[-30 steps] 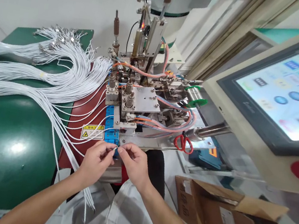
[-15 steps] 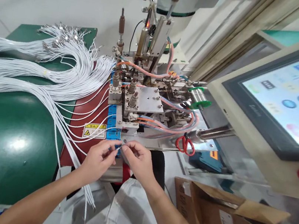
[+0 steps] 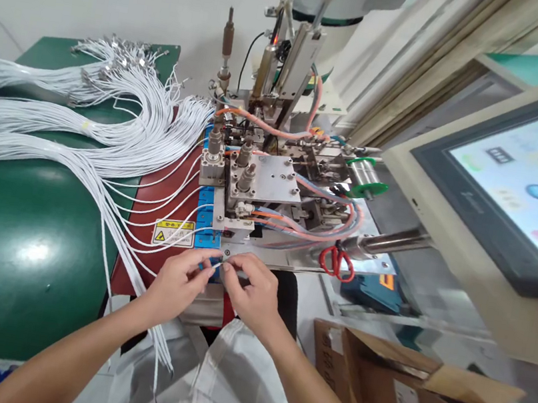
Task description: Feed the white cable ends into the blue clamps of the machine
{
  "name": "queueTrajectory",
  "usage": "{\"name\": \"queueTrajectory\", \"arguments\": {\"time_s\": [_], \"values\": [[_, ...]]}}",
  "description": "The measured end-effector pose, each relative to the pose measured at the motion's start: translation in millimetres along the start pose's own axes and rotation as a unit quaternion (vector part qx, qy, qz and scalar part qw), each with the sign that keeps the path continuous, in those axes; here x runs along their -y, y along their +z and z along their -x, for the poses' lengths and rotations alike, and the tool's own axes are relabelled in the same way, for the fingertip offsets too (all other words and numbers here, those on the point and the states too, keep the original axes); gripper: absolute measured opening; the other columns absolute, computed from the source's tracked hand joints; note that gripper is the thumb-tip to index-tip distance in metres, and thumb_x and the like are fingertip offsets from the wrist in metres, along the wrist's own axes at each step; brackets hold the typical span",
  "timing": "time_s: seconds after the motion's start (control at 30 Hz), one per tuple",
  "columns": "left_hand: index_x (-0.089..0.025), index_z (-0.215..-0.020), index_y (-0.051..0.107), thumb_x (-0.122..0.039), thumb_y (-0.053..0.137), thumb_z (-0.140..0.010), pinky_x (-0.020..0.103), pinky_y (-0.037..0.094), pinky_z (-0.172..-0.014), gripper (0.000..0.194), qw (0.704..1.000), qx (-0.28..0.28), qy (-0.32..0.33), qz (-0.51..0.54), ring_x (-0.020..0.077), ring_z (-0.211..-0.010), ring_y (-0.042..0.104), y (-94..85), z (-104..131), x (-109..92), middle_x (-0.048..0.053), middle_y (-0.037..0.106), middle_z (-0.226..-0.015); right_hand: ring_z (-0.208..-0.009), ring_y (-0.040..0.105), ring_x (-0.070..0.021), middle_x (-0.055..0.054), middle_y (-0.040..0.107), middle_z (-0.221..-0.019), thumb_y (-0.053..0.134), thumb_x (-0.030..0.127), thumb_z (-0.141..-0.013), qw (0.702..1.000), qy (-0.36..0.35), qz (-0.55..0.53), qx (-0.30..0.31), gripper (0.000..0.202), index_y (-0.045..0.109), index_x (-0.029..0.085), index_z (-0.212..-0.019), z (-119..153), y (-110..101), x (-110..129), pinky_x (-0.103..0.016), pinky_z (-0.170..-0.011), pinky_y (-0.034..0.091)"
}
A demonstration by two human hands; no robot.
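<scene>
Close in front of the machine, my left hand (image 3: 179,284) pinches a white cable (image 3: 216,266) near its end, and a short piece of it shows between my hands. My right hand (image 3: 255,294) has thumb and forefinger closed at the cable's tip; the fine wires there are too small to make out. Just beyond my fingers is a row of blue cable holders (image 3: 206,216), with several white cables running into it from the left. A bundle of white cables (image 3: 109,218) passes beside my left forearm, its loose ends hanging over the table edge.
The machine (image 3: 272,178) stands ahead with hoses and a green wire spool (image 3: 367,179). Red-handled scissors (image 3: 336,263) lie at its right front. A touchscreen (image 3: 529,186) juts in at right, above an open cardboard box (image 3: 401,396). The green table (image 3: 24,286) bears more cables.
The view has shifted slightly, so the machine and screen appear a little farther right. My hands stay together at the cable end, with only a small change in the fingers.
</scene>
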State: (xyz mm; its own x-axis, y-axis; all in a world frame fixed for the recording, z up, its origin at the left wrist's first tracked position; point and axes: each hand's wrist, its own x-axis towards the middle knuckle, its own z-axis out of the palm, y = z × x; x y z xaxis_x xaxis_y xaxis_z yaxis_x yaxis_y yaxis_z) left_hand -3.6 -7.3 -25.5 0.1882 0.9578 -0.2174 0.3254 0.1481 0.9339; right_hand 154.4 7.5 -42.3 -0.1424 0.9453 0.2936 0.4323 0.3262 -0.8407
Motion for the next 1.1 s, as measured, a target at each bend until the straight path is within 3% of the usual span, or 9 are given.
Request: {"name": "queueTrajectory", "arguments": {"time_s": [0.13, 0.3, 0.57, 0.93, 1.1], "values": [[-0.023, -0.106, 0.058, -0.018, 0.05, -0.079, 0.021, 0.044, -0.058, 0.029, 0.992, -0.022, 0.033, -0.119, 0.0083, -0.059, 0.053, -13.9, -4, 0, 0.0, 0.057, -0.086, -0.063, 0.054, -0.0149, -0.003, 0.059, -0.066, 0.047, 0.022, -0.08, 0.998, 0.023, 0.055, -0.009, 0.014, 0.056, 0.019, -0.069, -1, 7, -9, -0.026, -0.061, 0.042], [-0.02, -0.09, 0.063, -0.017, 0.044, -0.083, 0.031, 0.044, -0.077, 0.02, 0.969, -0.023, 0.079, -0.235, 0.0163, -0.083, 0.056, -27.0, -8, -2, 0.004, 0.059, -0.087, -0.066, 0.054, -0.0163, -0.004, 0.059, -0.07, 0.043, 0.024, -0.082, 0.992, 0.052, 0.103, 0.05, 0.016, 0.054, 0.019, -0.071, -2, 12, -18, -0.027, -0.063, 0.04], [-0.019, -0.089, 0.063, -0.011, 0.043, -0.083, 0.032, 0.046, -0.077, 0.022, 0.956, -0.027, 0.078, -0.283, 0.0172, -0.083, 0.058, -26.6, -11, 1, 0.004, 0.061, -0.087, -0.064, 0.054, -0.016, -0.003, 0.06, -0.071, 0.044, 0.026, -0.079, 0.984, 0.116, 0.088, 0.098, 0.016, 0.055, 0.02, -0.07, -7, 5, -12, -0.026, -0.06, 0.039], [-0.018, -0.087, 0.063, -0.012, 0.042, -0.083, 0.032, 0.047, -0.077, 0.023, 0.941, -0.024, 0.076, -0.328, 0.0179, -0.082, 0.058, -25.7, -11, -2, 0.005, 0.062, -0.085, -0.058, 0.049, -0.0144, 0.0, 0.054, -0.061, 0.045, 0.025, -0.077, 0.979, 0.177, -0.002, 0.102, 0.014, 0.051, 0.02, -0.066, -7, 10, -18, -0.024, -0.053, 0.037], [-0.017, -0.086, 0.063, -0.011, 0.042, -0.083, 0.033, 0.047, -0.076, 0.022, 0.936, -0.022, 0.077, -0.344, 0.0188, -0.081, 0.058, -24.3, -12, -2, 0.006, 0.063, -0.084, -0.059, 0.048, -0.0136, 0.0, 0.052, -0.064, 0.039, 0.028, -0.083, 0.982, 0.134, 0.001, 0.133, 0.02, 0.048, 0.02, -0.067, -9, 7, -23, -0.024, -0.056, 0.037]]}}
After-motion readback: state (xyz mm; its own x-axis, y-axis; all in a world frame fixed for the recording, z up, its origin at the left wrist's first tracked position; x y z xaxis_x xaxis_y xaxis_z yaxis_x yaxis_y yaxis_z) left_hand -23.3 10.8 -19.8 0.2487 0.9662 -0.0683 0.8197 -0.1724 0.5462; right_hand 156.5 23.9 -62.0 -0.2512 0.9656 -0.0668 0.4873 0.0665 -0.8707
